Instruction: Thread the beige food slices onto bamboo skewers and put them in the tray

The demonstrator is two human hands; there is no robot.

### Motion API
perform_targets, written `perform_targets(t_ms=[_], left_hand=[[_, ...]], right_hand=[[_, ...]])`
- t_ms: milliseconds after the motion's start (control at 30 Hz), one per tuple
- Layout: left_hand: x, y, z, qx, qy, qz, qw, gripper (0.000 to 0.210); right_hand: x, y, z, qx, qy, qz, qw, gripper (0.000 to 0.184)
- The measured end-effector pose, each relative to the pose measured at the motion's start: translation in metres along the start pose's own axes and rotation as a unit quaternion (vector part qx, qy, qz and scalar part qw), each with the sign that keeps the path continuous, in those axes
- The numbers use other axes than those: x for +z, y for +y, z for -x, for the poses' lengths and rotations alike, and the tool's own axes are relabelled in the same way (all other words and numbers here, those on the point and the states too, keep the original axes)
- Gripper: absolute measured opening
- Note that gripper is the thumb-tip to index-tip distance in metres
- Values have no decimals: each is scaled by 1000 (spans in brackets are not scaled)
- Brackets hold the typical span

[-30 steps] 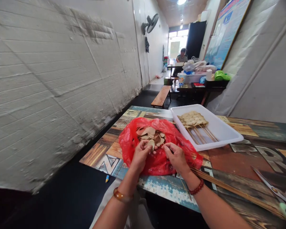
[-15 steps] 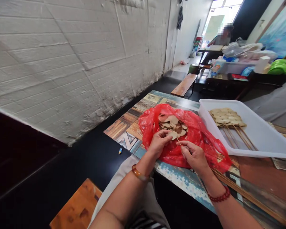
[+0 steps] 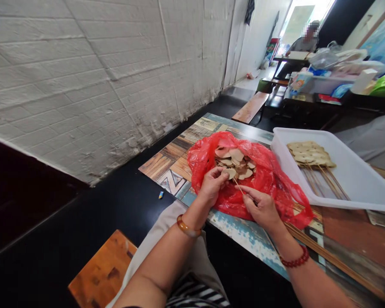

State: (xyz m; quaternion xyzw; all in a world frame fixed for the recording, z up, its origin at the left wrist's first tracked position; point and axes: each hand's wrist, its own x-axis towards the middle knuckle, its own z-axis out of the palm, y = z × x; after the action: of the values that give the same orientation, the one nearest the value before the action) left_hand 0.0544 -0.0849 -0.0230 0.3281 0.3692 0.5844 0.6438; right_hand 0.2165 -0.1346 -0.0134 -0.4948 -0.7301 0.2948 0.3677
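Observation:
A red plastic bag (image 3: 269, 179) lies open on the patterned table (image 3: 179, 158), with several thin beige food slices (image 3: 235, 160) piled inside. My left hand (image 3: 211, 186) pinches one slice (image 3: 230, 173) at the bag's near edge. My right hand (image 3: 261, 207) grips a thin bamboo skewer (image 3: 239, 187) whose tip points at that slice. Both hands rest over the front of the bag.
A white tray (image 3: 356, 171) at the right holds several loaded skewers (image 3: 309, 154). Loose bamboo skewers (image 3: 327, 254) lie along the table's near edge. A brick wall runs on the left, a wooden bench (image 3: 104, 273) sits below. A person sits at a far cluttered table (image 3: 324, 90).
The camera has swung left and down. My left hand has lifted a slice toward the skewer tip, and my right hand has slid slightly back along the skewer.

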Motion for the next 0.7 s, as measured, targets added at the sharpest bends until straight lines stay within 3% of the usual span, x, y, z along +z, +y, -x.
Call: perform_targets(t_ms=[200,700], left_hand=[[1,1,1,14,9,-18,1000,33],[-1,0,0,39,5,-62,997,29]], right_hand=[[3,-1,0,-31,16,14,999,35],[7,4,-2,-32,32,4,999,34]])
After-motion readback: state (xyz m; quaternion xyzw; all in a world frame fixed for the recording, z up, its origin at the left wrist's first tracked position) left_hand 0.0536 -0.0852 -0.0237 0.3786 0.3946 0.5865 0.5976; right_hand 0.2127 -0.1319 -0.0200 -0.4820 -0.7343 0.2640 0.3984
